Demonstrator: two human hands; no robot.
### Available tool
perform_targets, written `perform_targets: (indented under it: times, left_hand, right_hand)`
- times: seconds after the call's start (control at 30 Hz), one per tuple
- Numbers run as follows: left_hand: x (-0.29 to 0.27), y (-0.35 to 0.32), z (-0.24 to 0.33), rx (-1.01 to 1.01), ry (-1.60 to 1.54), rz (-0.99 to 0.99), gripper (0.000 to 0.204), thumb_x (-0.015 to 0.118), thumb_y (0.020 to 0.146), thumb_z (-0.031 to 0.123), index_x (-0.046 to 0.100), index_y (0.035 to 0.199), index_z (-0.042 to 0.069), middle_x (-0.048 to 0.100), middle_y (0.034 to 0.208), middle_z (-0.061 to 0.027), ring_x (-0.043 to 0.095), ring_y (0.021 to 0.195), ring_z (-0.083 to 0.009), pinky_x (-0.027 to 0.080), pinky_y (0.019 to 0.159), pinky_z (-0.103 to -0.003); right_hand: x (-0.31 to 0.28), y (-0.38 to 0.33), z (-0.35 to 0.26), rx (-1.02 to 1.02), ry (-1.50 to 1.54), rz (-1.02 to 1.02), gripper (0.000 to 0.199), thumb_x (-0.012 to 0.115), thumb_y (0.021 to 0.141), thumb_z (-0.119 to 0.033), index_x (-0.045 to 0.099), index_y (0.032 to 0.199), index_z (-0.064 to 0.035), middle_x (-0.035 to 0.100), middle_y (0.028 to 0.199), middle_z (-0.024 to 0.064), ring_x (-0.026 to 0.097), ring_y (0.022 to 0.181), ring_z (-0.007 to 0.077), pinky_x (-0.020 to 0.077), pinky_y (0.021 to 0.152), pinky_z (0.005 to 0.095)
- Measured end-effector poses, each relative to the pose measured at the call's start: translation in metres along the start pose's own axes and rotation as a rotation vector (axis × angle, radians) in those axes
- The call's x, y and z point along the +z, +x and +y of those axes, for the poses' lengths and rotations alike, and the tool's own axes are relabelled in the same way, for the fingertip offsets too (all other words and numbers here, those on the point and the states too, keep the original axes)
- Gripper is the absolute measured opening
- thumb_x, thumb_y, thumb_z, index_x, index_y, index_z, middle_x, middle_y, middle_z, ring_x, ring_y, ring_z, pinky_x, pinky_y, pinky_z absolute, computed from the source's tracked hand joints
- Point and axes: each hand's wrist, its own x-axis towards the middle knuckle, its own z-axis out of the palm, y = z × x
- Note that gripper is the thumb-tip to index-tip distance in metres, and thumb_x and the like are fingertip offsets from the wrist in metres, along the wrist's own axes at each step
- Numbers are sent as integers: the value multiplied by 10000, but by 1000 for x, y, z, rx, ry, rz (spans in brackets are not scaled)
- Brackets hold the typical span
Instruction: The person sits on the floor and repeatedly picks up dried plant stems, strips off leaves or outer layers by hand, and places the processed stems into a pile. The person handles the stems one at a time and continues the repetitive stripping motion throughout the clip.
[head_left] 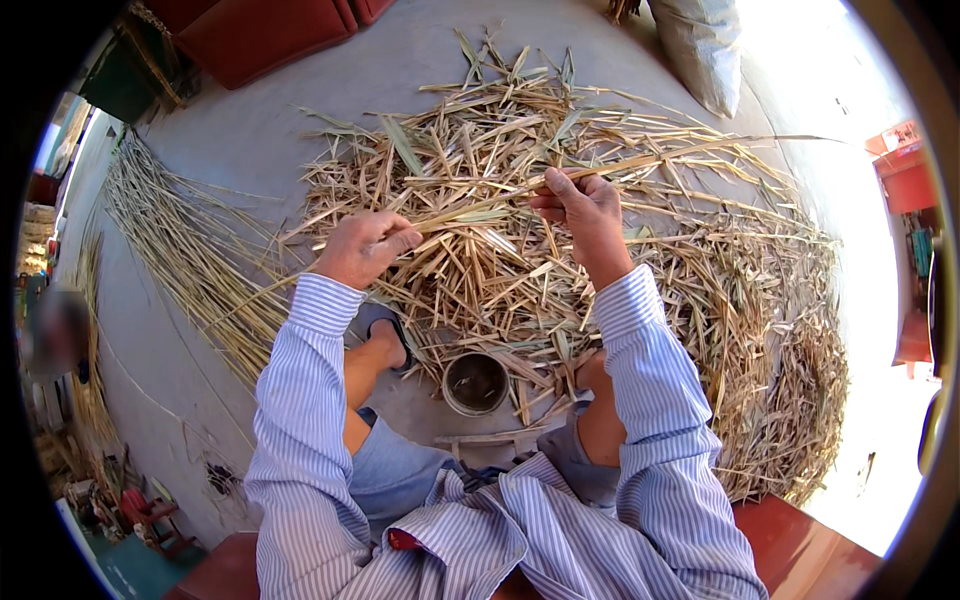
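Note:
A long, straw-coloured reed stalk (470,211) is stretched between my two hands, above a heap of dry leaf strips. My left hand (365,248) is closed around it, thumb on top, and the thin end slants down to the left past my wrist. Farther right and slightly higher, my right hand (583,208) pinches the stalk between thumb and fingers. Beyond that hand its leafy part runs on to the right. The heap of dry leaf strips (490,270) spreads beneath and beyond both hands.
A round container (475,384) with a dark inside stands between my legs. Thin bare stalks (205,250) lie in a bundle at left. A red sofa (250,40) stands at the back left, a pale sack (700,55) at the back right. A blurred person (60,330) is at far left.

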Motion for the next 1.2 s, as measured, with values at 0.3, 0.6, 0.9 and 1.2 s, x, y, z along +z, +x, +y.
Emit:
perform_targets:
  times: [0.3, 0.6, 0.9, 1.2]
  left_hand:
    - [4, 0, 12, -222, -660, 110, 209, 746, 840, 194, 701, 872, -7, 685, 772, -44, 568, 662, -55, 459, 568, -231]
    - [12, -5, -4, 45, -128, 221, 275, 668, 886, 272, 621, 770, 27, 625, 645, -105, 570, 522, -221, 445, 508, -357]
    - [-16, -12, -17, 107, -84, 266, 363, 684, 856, 381, 577, 753, 50, 586, 620, -90, 585, 583, -229, 454, 572, -384]
    - [-28, -55, -19, 124, 279, -61, 277, 671, 841, 318, 602, 718, 79, 589, 631, -90, 600, 629, -277, 434, 688, -441]
  right_hand:
    - [-9, 2, -5, 11, 87, 16, 269, 693, 902, -235, 616, 1025, -10, 687, 853, 84, 681, 727, 146, 548, 613, 220]
    - [-3, 2, 3, -27, 0, 5, 257, 707, 891, -240, 634, 983, -11, 695, 835, 87, 684, 724, 142, 548, 609, 212]
    - [-46, 22, 1, -5, 133, 18, 179, 704, 890, -200, 633, 963, -53, 689, 840, 64, 676, 719, 125, 565, 589, 199]
    - [-60, 18, -2, 31, 148, -16, 168, 707, 888, -200, 630, 962, -70, 683, 830, 48, 665, 703, 114, 554, 564, 191]
